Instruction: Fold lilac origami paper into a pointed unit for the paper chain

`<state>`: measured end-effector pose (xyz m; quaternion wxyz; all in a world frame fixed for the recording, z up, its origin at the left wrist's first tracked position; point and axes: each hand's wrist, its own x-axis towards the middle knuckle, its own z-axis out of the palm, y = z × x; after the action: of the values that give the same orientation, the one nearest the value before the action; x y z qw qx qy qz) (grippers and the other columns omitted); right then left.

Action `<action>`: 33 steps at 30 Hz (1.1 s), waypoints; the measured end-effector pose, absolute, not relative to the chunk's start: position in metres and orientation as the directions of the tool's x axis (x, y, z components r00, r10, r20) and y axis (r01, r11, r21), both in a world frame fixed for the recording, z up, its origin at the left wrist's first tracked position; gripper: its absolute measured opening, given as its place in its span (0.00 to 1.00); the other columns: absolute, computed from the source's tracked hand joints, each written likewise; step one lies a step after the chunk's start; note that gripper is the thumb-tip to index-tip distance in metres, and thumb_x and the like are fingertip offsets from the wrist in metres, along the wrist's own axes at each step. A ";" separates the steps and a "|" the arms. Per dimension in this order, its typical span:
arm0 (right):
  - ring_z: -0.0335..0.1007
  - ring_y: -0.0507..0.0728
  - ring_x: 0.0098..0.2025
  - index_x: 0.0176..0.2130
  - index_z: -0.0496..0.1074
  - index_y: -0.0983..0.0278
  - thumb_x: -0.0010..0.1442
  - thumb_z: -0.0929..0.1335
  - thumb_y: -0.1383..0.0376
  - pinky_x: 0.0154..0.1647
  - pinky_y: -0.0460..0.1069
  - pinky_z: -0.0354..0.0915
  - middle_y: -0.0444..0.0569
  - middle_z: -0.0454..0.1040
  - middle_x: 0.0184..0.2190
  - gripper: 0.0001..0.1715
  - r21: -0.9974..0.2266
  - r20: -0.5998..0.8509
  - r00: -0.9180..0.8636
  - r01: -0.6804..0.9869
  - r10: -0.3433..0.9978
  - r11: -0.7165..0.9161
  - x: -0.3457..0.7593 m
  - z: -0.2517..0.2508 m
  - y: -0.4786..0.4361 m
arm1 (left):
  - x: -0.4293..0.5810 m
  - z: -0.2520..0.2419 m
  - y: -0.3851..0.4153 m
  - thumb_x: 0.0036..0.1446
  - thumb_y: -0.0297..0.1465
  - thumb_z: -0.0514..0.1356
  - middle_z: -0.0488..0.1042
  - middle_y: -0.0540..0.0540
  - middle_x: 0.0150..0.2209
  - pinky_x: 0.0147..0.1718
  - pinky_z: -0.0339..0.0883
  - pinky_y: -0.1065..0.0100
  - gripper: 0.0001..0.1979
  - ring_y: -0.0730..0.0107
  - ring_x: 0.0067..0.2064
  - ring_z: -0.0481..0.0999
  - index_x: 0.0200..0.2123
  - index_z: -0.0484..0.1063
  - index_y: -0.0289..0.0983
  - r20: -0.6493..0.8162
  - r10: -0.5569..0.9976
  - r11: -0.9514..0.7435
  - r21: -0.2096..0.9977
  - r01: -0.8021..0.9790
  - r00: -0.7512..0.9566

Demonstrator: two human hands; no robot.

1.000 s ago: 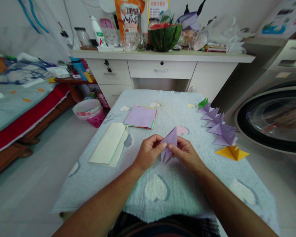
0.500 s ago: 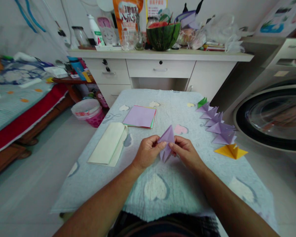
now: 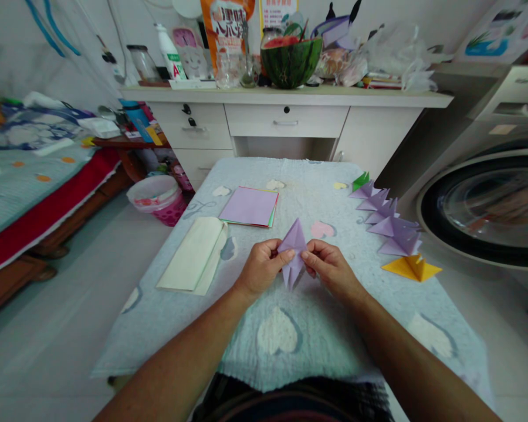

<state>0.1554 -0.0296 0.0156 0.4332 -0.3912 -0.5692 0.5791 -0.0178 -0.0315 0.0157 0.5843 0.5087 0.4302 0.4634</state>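
A folded purple origami paper (image 3: 294, 237), diamond-shaped with a split lower end, is held above the cloth-covered table (image 3: 334, 340). My left hand (image 3: 261, 266) pinches its left edge, thumb on the front face. My right hand (image 3: 330, 266) grips the right edge between thumb and fingers; the fingertips behind the paper are hidden. Beyond my left hand lies a stack of square origami paper (image 3: 249, 206) with a purple sheet on top. To the right stands a row of folded pieces: a green one (image 3: 361, 181), several purple ones (image 3: 393, 225) and a yellow one (image 3: 412, 268).
A pale folded paper packet (image 3: 191, 255) lies on the table's left side. Behind the table is a white cabinet (image 3: 286, 120) bearing a cut watermelon (image 3: 291, 64). A pink waste bin (image 3: 158, 202) stands at left, a washing machine (image 3: 488, 176) at right.
The purple paper has shifted slightly left and turned, so its front face shows more fully. Both hands still grip it, and my right thumb has moved toward its right edge.
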 end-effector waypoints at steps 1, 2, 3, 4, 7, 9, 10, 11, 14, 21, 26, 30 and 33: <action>0.54 0.48 0.20 0.28 0.66 0.63 0.57 0.70 0.51 0.21 0.45 0.51 0.38 0.62 0.18 0.20 -0.998 0.036 -0.327 -0.061 0.944 0.017 0.156 0.015 -0.030 | -0.018 0.016 -0.032 0.50 0.42 0.66 0.66 0.54 0.22 0.21 0.52 0.75 0.17 0.79 0.22 0.61 0.29 0.71 0.33 -0.029 0.980 0.051 0.993 -0.104 0.198; 0.54 0.48 0.20 0.28 0.66 0.63 0.58 0.70 0.51 0.21 0.45 0.51 0.38 0.61 0.18 0.20 -0.998 0.035 -0.333 -0.066 0.942 0.014 0.156 0.015 -0.029 | -0.018 0.016 -0.032 0.50 0.41 0.66 0.66 0.54 0.22 0.22 0.53 0.75 0.16 0.79 0.23 0.61 0.29 0.71 0.32 -0.026 0.980 0.047 0.994 -0.103 0.195; 0.53 0.48 0.20 0.28 0.65 0.63 0.58 0.70 0.51 0.21 0.45 0.50 0.38 0.61 0.18 0.20 -0.998 0.035 -0.338 -0.069 0.941 0.013 0.156 0.015 -0.029 | -0.017 0.016 -0.032 0.50 0.41 0.66 0.66 0.53 0.22 0.22 0.54 0.75 0.16 0.79 0.23 0.62 0.29 0.71 0.32 -0.023 0.982 0.043 0.994 -0.104 0.190; 0.53 0.47 0.20 0.27 0.65 0.63 0.58 0.70 0.52 0.21 0.45 0.50 0.37 0.61 0.18 0.20 -0.997 0.037 -0.338 -0.072 0.940 0.014 0.156 0.014 -0.029 | -0.017 0.017 -0.032 0.50 0.41 0.66 0.67 0.53 0.23 0.23 0.55 0.75 0.16 0.78 0.24 0.63 0.29 0.72 0.32 -0.019 0.982 0.040 0.993 -0.110 0.187; 0.52 0.48 0.19 0.27 0.65 0.63 0.59 0.70 0.52 0.21 0.45 0.49 0.37 0.60 0.17 0.19 -0.997 0.047 -0.327 -0.076 0.944 0.023 0.157 0.012 -0.029 | -0.017 0.018 -0.032 0.50 0.40 0.66 0.69 0.52 0.25 0.26 0.59 0.74 0.15 0.76 0.26 0.66 0.32 0.72 0.33 -0.001 0.977 0.029 0.991 -0.132 0.213; 0.53 0.48 0.20 0.27 0.66 0.63 0.58 0.71 0.52 0.21 0.45 0.50 0.38 0.61 0.18 0.19 -0.996 0.056 -0.320 -0.081 0.946 0.032 0.157 0.013 -0.028 | -0.018 0.017 -0.031 0.51 0.39 0.66 0.70 0.52 0.27 0.28 0.60 0.73 0.15 0.76 0.27 0.67 0.34 0.73 0.33 0.014 0.971 0.013 0.994 -0.112 0.238; 0.55 0.48 0.21 0.28 0.67 0.63 0.57 0.71 0.52 0.22 0.45 0.52 0.38 0.62 0.19 0.18 -0.995 0.064 -0.316 -0.092 0.947 0.036 0.157 0.014 -0.029 | -0.018 0.016 -0.031 0.52 0.39 0.65 0.70 0.52 0.27 0.28 0.60 0.73 0.15 0.75 0.27 0.67 0.35 0.73 0.33 0.021 0.969 -0.001 0.997 -0.083 0.246; 0.58 0.49 0.22 0.30 0.68 0.63 0.56 0.72 0.53 0.24 0.45 0.55 0.39 0.65 0.21 0.17 -0.993 0.072 -0.314 -0.111 0.947 0.038 0.156 0.015 -0.029 | -0.019 0.015 -0.031 0.52 0.39 0.65 0.69 0.52 0.27 0.27 0.59 0.73 0.14 0.75 0.27 0.66 0.35 0.73 0.33 0.027 0.967 -0.017 0.999 -0.042 0.252; 0.67 0.52 0.31 0.36 0.71 0.62 0.52 0.75 0.54 0.33 0.47 0.64 0.44 0.72 0.29 0.18 -0.982 0.095 -0.311 -0.185 0.946 0.038 0.155 0.019 -0.029 | -0.020 0.014 -0.031 0.53 0.38 0.64 0.66 0.53 0.24 0.24 0.56 0.74 0.12 0.76 0.25 0.63 0.32 0.73 0.34 0.027 0.959 -0.053 0.995 0.087 0.282; 0.67 0.51 0.27 0.31 0.74 0.63 0.51 0.76 0.57 0.30 0.47 0.64 0.43 0.73 0.26 0.14 -0.981 0.067 -0.280 -0.193 0.957 0.013 0.156 0.021 -0.028 | -0.017 0.013 -0.033 0.50 0.33 0.62 0.63 0.54 0.22 0.22 0.53 0.75 0.07 0.77 0.24 0.62 0.28 0.70 0.34 -0.008 0.930 -0.050 0.988 0.147 0.368; 0.61 0.49 0.22 0.27 0.72 0.64 0.53 0.74 0.58 0.23 0.45 0.57 0.40 0.67 0.19 0.13 -0.980 0.065 -0.196 -0.196 0.978 0.026 0.161 0.018 -0.026 | -0.020 0.019 -0.032 0.49 0.33 0.64 0.70 0.52 0.26 0.27 0.61 0.74 0.09 0.74 0.27 0.69 0.32 0.71 0.34 -0.032 0.942 0.026 0.999 0.023 0.335; 0.60 0.49 0.20 0.28 0.71 0.63 0.53 0.73 0.61 0.22 0.45 0.57 0.39 0.66 0.17 0.09 -0.969 0.034 -0.129 -0.248 0.991 0.000 0.165 0.018 -0.023 | -0.028 0.024 -0.029 0.47 0.34 0.67 0.72 0.52 0.24 0.27 0.62 0.74 0.12 0.75 0.26 0.70 0.31 0.71 0.33 -0.044 0.968 0.045 0.999 0.002 0.246; 0.59 0.49 0.20 0.28 0.70 0.62 0.52 0.72 0.62 0.22 0.45 0.56 0.38 0.66 0.18 0.08 -0.964 0.027 -0.111 -0.266 0.994 -0.004 0.166 0.019 -0.021 | -0.034 0.023 -0.025 0.45 0.34 0.69 0.74 0.52 0.25 0.28 0.63 0.74 0.14 0.75 0.26 0.71 0.31 0.71 0.34 -0.002 0.992 0.003 1.000 -0.012 0.127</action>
<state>0.1659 -0.0212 0.0187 0.5364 -0.3963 -0.4588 0.5872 -0.0345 -0.0250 0.0234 0.5344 0.5271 0.4647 0.4697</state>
